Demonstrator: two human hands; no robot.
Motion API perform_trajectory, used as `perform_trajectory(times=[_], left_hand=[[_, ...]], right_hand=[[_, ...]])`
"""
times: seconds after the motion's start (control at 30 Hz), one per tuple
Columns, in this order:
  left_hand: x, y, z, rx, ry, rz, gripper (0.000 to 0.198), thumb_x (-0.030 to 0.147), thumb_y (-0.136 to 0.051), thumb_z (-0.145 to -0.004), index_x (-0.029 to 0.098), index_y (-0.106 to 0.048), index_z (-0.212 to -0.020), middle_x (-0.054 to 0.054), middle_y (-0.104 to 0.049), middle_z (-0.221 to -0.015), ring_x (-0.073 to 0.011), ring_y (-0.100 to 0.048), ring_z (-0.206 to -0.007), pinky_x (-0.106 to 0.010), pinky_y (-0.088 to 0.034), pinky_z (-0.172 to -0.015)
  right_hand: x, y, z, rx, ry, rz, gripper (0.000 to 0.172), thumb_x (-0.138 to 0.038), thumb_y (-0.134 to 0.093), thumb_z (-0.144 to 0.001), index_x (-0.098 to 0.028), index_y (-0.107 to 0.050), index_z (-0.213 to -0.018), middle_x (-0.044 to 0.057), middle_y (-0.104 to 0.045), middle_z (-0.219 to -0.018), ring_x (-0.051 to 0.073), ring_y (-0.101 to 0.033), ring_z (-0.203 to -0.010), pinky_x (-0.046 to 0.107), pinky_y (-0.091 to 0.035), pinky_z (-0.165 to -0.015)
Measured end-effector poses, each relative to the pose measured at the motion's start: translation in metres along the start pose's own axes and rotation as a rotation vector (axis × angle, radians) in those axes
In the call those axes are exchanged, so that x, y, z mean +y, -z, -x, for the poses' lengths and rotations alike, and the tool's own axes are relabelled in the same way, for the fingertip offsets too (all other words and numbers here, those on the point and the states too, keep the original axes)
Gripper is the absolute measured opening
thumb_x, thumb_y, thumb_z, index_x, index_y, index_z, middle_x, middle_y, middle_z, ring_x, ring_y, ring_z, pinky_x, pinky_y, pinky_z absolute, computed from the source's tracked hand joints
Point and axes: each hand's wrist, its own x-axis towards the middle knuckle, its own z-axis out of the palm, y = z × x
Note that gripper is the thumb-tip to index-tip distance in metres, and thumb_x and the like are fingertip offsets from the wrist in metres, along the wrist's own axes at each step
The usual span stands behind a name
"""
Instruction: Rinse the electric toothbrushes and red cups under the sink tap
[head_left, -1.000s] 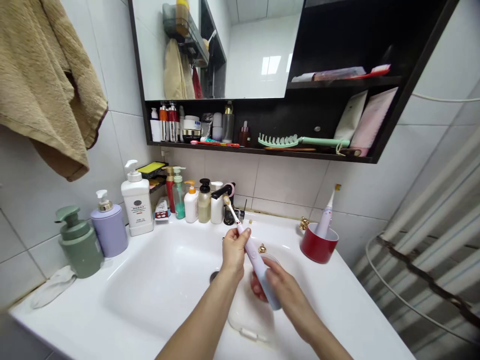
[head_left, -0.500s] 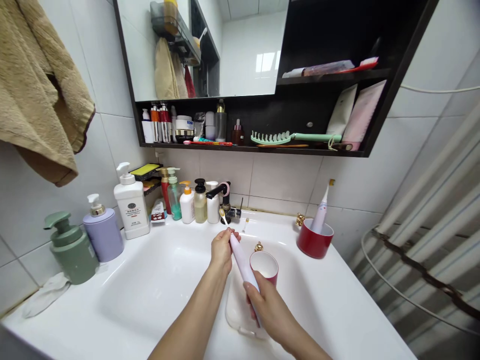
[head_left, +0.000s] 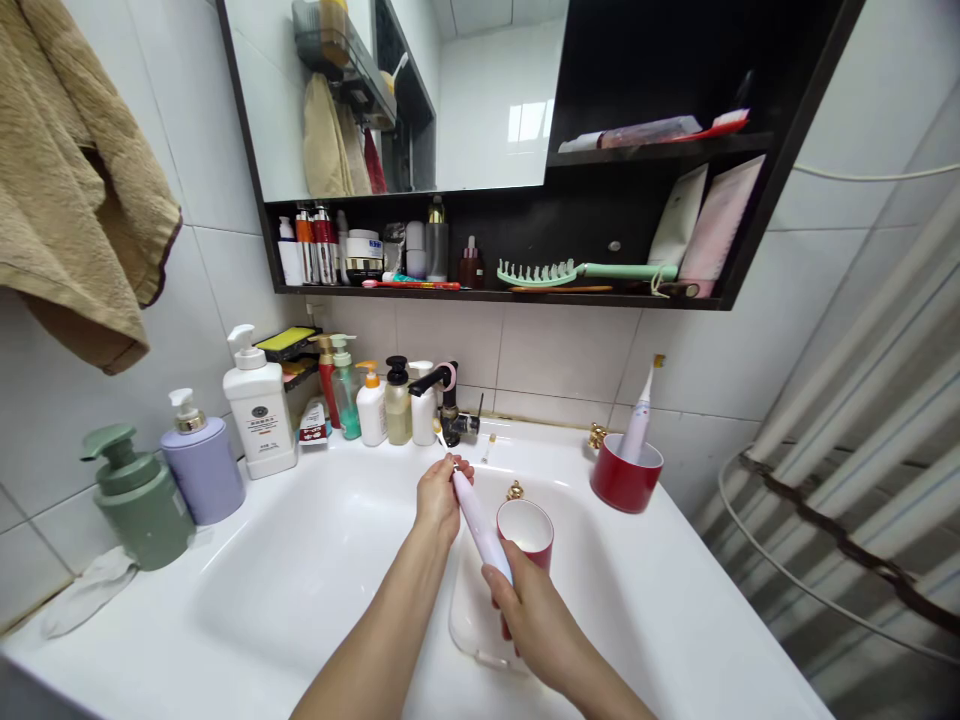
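Observation:
My right hand (head_left: 536, 605) is wrapped round the lower part of a pale pink electric toothbrush handle (head_left: 480, 525), which slants up to the left over the sink. At its top end, my left hand (head_left: 439, 497) pinches the white brush head (head_left: 441, 437) between its fingertips, bristles toward the tap. My fingers cover the joint, so I cannot tell whether head and handle are apart. Just right of the handle, a red cup with a white inside (head_left: 526, 530) stands in the shallow side of the sink. A loose brush head (head_left: 489, 448) lies on the ledge behind.
Behind my hands rises a black tap (head_left: 448, 400). A red bowl (head_left: 626, 482) holds another electric toothbrush (head_left: 639, 425) at right. Several pump bottles line the left and back, among them a purple one (head_left: 202, 470). A dark mirror cabinet (head_left: 525, 296) overhangs the sink (head_left: 315, 560).
The view has shifted slightly. Both hands stay on the toothbrush, and the brush head now sits a little lower and further left, with less of it showing above my left fingers.

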Motion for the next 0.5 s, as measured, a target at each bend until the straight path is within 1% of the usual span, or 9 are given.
perform_trajectory(times=[0.13, 0.23, 0.3, 0.4, 0.5], left_hand=[[0.0, 0.002, -0.003, 0.024, 0.005, -0.039, 0.011, 0.014, -0.042, -0.067, 0.011, -0.046, -0.058, 0.0, -0.049, -0.048, -0.0055, -0.049, -0.043, -0.017, -0.039, -0.048], [0.004, 0.006, -0.009, 0.076, -0.028, -0.098, 0.013, 0.014, -0.04, -0.069, 0.012, -0.045, -0.057, 0.001, -0.049, -0.048, -0.004, -0.048, -0.043, -0.015, -0.039, -0.049], [0.005, 0.009, -0.013, 0.09, -0.04, -0.142, 0.014, 0.014, -0.039, -0.07, 0.013, -0.044, -0.056, 0.002, -0.048, -0.047, -0.0029, -0.047, -0.043, -0.014, -0.039, -0.049], [-0.003, 0.009, -0.017, 0.032, 0.027, -0.243, 0.01, 0.011, -0.043, -0.065, 0.012, -0.047, -0.056, 0.001, -0.05, -0.045, -0.0052, -0.047, -0.04, -0.016, -0.038, -0.046], [-0.022, -0.001, -0.023, -0.041, 0.105, -0.371, 0.007, 0.01, -0.048, -0.06, 0.01, -0.049, -0.053, -0.003, -0.052, -0.042, -0.0099, -0.046, -0.036, -0.021, -0.036, -0.041]], right_hand=[[0.001, 0.007, -0.001, -0.007, -0.009, 0.067, 0.017, -0.033, -0.027, -0.072, -0.018, -0.035, -0.071, -0.004, -0.038, -0.056, 0.006, -0.039, -0.038, 0.017, -0.03, -0.033], [0.002, 0.011, 0.001, -0.017, -0.008, 0.107, 0.017, -0.033, -0.029, -0.071, -0.018, -0.036, -0.071, -0.003, -0.04, -0.057, 0.005, -0.039, -0.037, 0.017, -0.03, -0.033], [0.001, 0.013, 0.002, -0.024, -0.007, 0.093, 0.018, -0.033, -0.029, -0.071, -0.017, -0.037, -0.072, -0.003, -0.041, -0.057, 0.005, -0.039, -0.037, 0.018, -0.03, -0.034], [-0.003, 0.015, 0.003, 0.013, 0.021, 0.02, 0.021, -0.034, -0.027, -0.072, -0.018, -0.038, -0.078, -0.003, -0.04, -0.056, 0.006, -0.039, -0.038, 0.018, -0.031, -0.034], [-0.006, 0.019, 0.003, 0.076, 0.04, -0.051, 0.024, -0.035, -0.028, -0.072, -0.019, -0.037, -0.087, -0.004, -0.038, -0.055, 0.006, -0.039, -0.038, 0.018, -0.032, -0.034]])
